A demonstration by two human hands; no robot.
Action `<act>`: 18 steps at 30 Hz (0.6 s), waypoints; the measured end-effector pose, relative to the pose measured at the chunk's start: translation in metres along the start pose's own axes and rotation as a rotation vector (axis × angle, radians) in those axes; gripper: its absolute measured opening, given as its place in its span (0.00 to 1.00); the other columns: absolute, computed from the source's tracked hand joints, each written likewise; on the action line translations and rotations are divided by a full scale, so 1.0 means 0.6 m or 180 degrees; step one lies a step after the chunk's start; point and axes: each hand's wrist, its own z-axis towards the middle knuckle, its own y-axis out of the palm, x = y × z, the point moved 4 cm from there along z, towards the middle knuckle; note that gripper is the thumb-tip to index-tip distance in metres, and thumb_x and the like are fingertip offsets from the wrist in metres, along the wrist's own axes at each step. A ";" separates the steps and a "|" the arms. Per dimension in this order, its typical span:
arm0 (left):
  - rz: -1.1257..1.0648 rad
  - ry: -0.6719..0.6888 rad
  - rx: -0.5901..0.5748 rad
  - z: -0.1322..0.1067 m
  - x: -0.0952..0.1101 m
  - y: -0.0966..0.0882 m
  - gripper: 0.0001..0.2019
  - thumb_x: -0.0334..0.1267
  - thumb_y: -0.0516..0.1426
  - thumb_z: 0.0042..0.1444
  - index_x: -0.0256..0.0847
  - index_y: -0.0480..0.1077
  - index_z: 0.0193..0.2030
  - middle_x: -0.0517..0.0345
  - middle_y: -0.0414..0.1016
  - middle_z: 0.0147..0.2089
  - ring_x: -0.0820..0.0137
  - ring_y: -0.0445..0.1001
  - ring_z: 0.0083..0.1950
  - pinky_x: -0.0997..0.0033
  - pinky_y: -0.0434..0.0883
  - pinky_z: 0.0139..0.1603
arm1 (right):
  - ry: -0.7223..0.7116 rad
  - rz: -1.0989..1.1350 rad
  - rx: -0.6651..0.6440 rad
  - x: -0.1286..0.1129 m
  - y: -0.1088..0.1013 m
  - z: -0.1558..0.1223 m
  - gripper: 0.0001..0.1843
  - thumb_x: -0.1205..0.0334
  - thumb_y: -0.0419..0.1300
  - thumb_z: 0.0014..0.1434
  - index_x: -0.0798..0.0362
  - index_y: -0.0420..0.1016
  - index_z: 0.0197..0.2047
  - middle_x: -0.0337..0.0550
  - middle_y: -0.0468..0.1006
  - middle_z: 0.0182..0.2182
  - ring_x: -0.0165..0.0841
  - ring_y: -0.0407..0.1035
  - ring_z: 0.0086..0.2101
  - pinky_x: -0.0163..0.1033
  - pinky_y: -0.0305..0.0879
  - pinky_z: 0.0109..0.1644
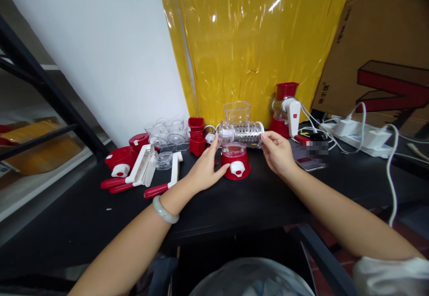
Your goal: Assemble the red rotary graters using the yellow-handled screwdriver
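The right hand pinches the rim of the metal drum just left of it; the left hand, loosely open, rests against the clear housing. Tilting the drum could jam it or tip the red base.

Your left hand and right hand are bare; a smooth, pale grey-green bangle rings your left wrist toward seven o'clock. A loose whitish sleeve sits at four o'clock, greyish mottled clothing between five and six.
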 end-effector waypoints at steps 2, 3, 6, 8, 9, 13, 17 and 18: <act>0.0023 -0.0007 0.0001 0.000 0.001 0.000 0.49 0.41 0.59 0.61 0.45 0.26 0.76 0.35 0.56 0.71 0.46 0.64 0.68 0.38 0.64 0.65 | -0.0065 -0.0092 -0.0013 0.000 -0.001 -0.001 0.15 0.47 0.71 0.48 0.49 0.76 0.28 0.35 0.70 0.23 0.28 0.63 0.26 0.35 0.62 0.32; 0.0027 -0.0015 0.0000 0.000 0.002 0.000 0.49 0.41 0.59 0.60 0.44 0.26 0.76 0.34 0.56 0.71 0.46 0.63 0.68 0.38 0.64 0.65 | -0.0087 -0.0115 -0.0014 0.001 -0.001 -0.001 0.15 0.47 0.71 0.49 0.49 0.76 0.29 0.35 0.70 0.24 0.28 0.63 0.26 0.35 0.62 0.32; -0.0004 -0.0055 -0.0025 0.001 0.003 0.000 0.49 0.40 0.59 0.60 0.43 0.27 0.76 0.34 0.56 0.71 0.46 0.63 0.68 0.39 0.63 0.66 | -0.0119 -0.0097 0.0040 0.001 -0.001 -0.003 0.15 0.48 0.71 0.48 0.49 0.77 0.29 0.36 0.72 0.25 0.27 0.64 0.26 0.35 0.63 0.32; -0.0021 -0.0059 -0.0030 0.002 0.003 0.000 0.49 0.40 0.59 0.60 0.43 0.27 0.76 0.33 0.56 0.71 0.46 0.63 0.68 0.39 0.63 0.66 | -0.0108 -0.0052 0.0119 0.002 -0.001 -0.004 0.16 0.48 0.72 0.47 0.49 0.77 0.29 0.36 0.73 0.25 0.27 0.64 0.27 0.34 0.63 0.32; -0.0019 -0.0048 -0.0029 0.002 0.004 -0.001 0.49 0.40 0.59 0.60 0.43 0.27 0.76 0.34 0.56 0.71 0.47 0.63 0.68 0.39 0.63 0.66 | -0.0097 -0.0029 0.0158 0.002 0.000 -0.004 0.16 0.47 0.72 0.46 0.49 0.77 0.29 0.36 0.73 0.25 0.27 0.64 0.27 0.34 0.63 0.32; -0.0013 -0.0001 -0.0020 0.002 0.005 -0.001 0.49 0.40 0.59 0.60 0.44 0.27 0.76 0.34 0.56 0.71 0.47 0.64 0.67 0.39 0.63 0.65 | -0.0064 -0.0008 0.0145 0.001 0.002 -0.006 0.16 0.47 0.72 0.46 0.49 0.77 0.29 0.36 0.73 0.25 0.28 0.65 0.27 0.35 0.65 0.33; -0.0095 -0.0068 -0.0034 0.001 0.004 0.000 0.49 0.40 0.60 0.60 0.44 0.27 0.76 0.35 0.55 0.72 0.47 0.64 0.67 0.39 0.64 0.65 | -0.0051 0.0007 -0.0038 -0.001 0.003 -0.004 0.13 0.50 0.71 0.48 0.48 0.77 0.29 0.36 0.73 0.25 0.29 0.66 0.28 0.37 0.67 0.36; -0.0116 -0.0078 -0.0032 0.001 0.004 0.000 0.49 0.40 0.60 0.60 0.44 0.28 0.76 0.35 0.55 0.72 0.46 0.64 0.67 0.39 0.63 0.65 | -0.0038 0.0043 -0.0077 -0.001 0.003 -0.004 0.13 0.50 0.71 0.48 0.48 0.77 0.29 0.36 0.73 0.25 0.29 0.67 0.28 0.37 0.68 0.37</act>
